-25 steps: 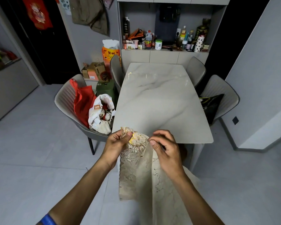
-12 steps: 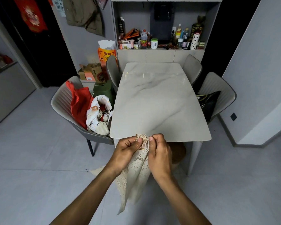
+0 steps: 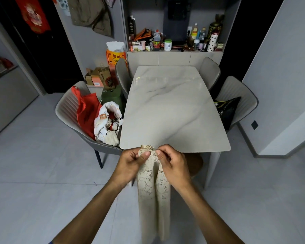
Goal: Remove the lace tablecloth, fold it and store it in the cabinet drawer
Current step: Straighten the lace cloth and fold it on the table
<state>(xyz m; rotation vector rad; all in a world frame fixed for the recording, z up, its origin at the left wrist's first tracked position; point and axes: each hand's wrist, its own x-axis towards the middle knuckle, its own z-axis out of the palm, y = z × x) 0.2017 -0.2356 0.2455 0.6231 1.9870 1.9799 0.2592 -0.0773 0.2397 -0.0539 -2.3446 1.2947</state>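
The cream lace tablecloth (image 3: 154, 196) hangs folded lengthwise in a long narrow strip between my arms, its lower end blurred. My left hand (image 3: 130, 164) and my right hand (image 3: 173, 164) pinch its top edge side by side, thumbs nearly touching, just in front of the near edge of the marble table (image 3: 171, 110). The tabletop is bare. The cabinet (image 3: 174, 58) stands against the far wall behind the table, its lower fronts shut.
A grey chair (image 3: 69, 110) at the left holds a red bag (image 3: 87, 111) and a white bag (image 3: 109, 122). A right-hand chair (image 3: 239, 95) carries a black bag. Bottles and boxes crowd the cabinet shelf. Paper bags and boxes (image 3: 102, 76) sit on the floor at the left.
The hands drew together at the cloth's top edge and the cloth went from a wider fold to a narrow hanging strip. The hands sit lower against the table edge than a second ago.
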